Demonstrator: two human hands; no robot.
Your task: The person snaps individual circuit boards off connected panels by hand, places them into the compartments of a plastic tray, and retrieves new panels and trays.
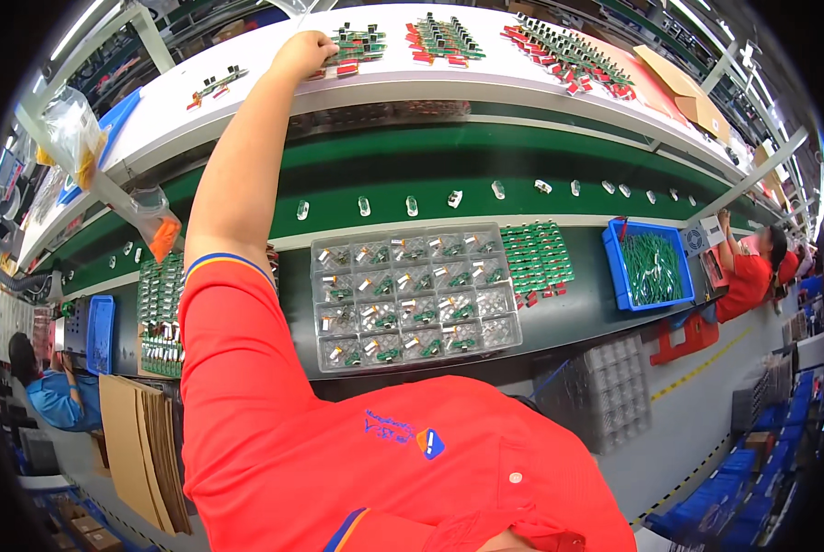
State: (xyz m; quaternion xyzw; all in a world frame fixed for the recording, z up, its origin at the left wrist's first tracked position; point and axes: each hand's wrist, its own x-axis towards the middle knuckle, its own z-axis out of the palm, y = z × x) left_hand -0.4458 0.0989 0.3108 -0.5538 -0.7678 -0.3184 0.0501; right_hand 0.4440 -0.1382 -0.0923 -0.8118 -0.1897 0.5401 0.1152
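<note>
My left hand [307,54] reaches up to the white shelf, its fingers curled closed at the edge of a group of small green circuit boards [360,44] with black and red parts. Whatever its fingertips pinch is hidden among the boards. Nearby on the shelf lie a few loose boards [215,86] to the left and another board group [443,40] to the right. Below, on the dark bench, sits a clear compartment tray [418,366] whose cells hold small boards and clear parts. My right hand is out of view.
A green conveyor [384,175] carries spaced-out small white pieces. Right of the tray are more boards [538,258] and a blue bin [619,267] of green wires. Plastic bags [159,221] hang from the left frame post. Co-workers sit at both sides.
</note>
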